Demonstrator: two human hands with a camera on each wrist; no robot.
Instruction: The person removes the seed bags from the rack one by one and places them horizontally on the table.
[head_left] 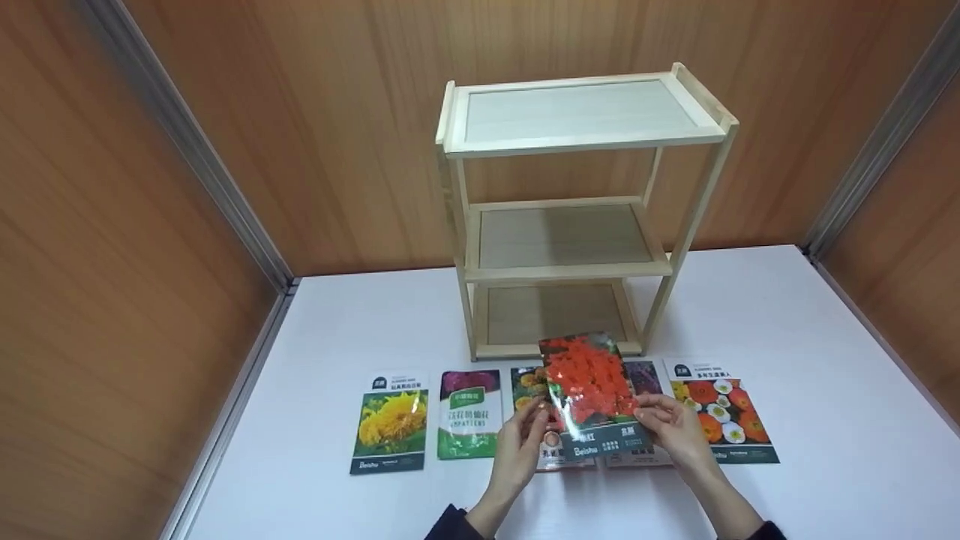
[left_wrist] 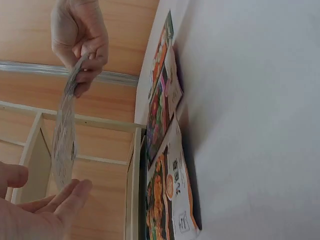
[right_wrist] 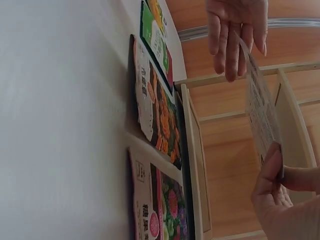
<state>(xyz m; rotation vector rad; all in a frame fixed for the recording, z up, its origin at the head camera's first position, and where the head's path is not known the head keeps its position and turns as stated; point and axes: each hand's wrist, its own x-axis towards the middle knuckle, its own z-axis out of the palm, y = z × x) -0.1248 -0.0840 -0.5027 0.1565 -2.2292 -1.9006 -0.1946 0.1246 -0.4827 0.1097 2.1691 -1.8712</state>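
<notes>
A seed packet with red flowers is held up above the table in the head view, its printed face toward the head camera. My right hand pinches its right edge between thumb and fingers, as the right wrist view shows from close by. At the packet's other edge is my left hand; in the left wrist view its fingers are straight and lie against the packet, the thumb apart from it. Below, partly hidden by the held packet, lie an orange-flower packet and a purple-flower packet.
A yellow-flower packet and a green and white packet lie to the left on the white table. A mixed-flower packet lies at right. Behind the row stands a three-tier wooden shelf. Wood-grain walls enclose the table.
</notes>
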